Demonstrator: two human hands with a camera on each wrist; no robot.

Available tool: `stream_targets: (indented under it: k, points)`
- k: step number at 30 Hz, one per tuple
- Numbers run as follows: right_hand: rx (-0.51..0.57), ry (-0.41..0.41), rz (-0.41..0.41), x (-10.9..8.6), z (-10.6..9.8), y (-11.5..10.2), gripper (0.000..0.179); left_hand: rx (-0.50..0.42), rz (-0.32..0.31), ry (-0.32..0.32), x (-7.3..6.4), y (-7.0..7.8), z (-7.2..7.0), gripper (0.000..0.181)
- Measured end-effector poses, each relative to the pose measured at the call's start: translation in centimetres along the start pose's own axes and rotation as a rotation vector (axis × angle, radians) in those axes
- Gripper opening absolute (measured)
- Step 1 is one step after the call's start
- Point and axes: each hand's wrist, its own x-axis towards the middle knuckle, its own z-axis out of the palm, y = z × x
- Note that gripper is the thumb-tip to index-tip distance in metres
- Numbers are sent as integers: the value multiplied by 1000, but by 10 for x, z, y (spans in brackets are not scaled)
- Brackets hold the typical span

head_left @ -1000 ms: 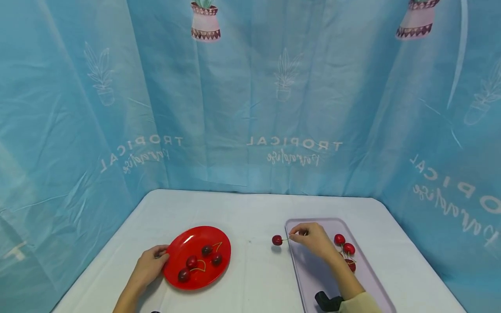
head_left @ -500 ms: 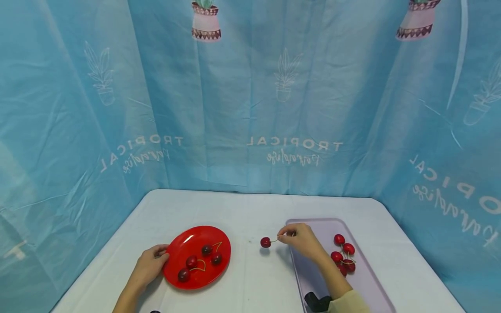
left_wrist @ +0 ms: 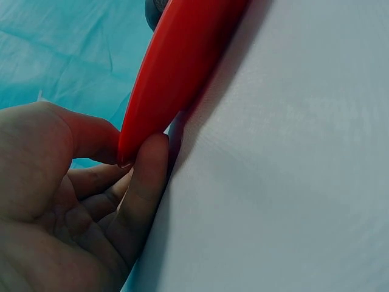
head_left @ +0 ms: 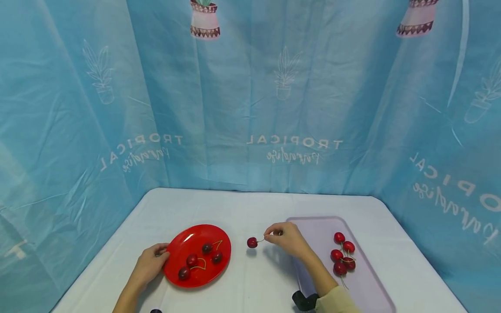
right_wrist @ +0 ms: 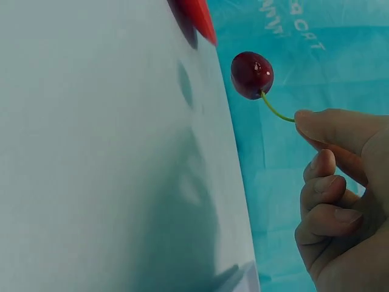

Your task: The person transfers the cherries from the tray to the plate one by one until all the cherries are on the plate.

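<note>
While cherry (head_left: 252, 242) hovers over white table (head_left: 250, 206), blue curtain (head_left: 227, 100) behind.

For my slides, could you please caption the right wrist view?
A right hand pinches a cherry by its green stem above a white table.

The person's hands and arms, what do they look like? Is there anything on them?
The left hand and right hand are bare, with no gloves. The right arm has a pale yellow sleeve, with a chunky black piece beside the cuff. No sleeve shows on the left arm.
</note>
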Motion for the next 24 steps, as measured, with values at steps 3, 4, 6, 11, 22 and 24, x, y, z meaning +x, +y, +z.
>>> stream_targets:
  k: [3,4,6,11,22,24]
  points:
    - [14,-3,-14,4,5,-5,8,2,6,1,0,-1,0,40]
    - [19,-4,-16,6,8,-7,8,3,7,1,0,-1,0,40]
    - [27,-6,-21,9,12,-10,7,3,4,0,-1,-1,0,41]
    - [25,-27,-8,15,24,-13,7,1,-7,-4,-1,-1,0,42]
    - [54,-33,2,20,41,-20,6,16,0,-9,1,0,0,41]
    - [51,-38,-10,20,44,-21,6,13,-9,-13,1,0,0,42]
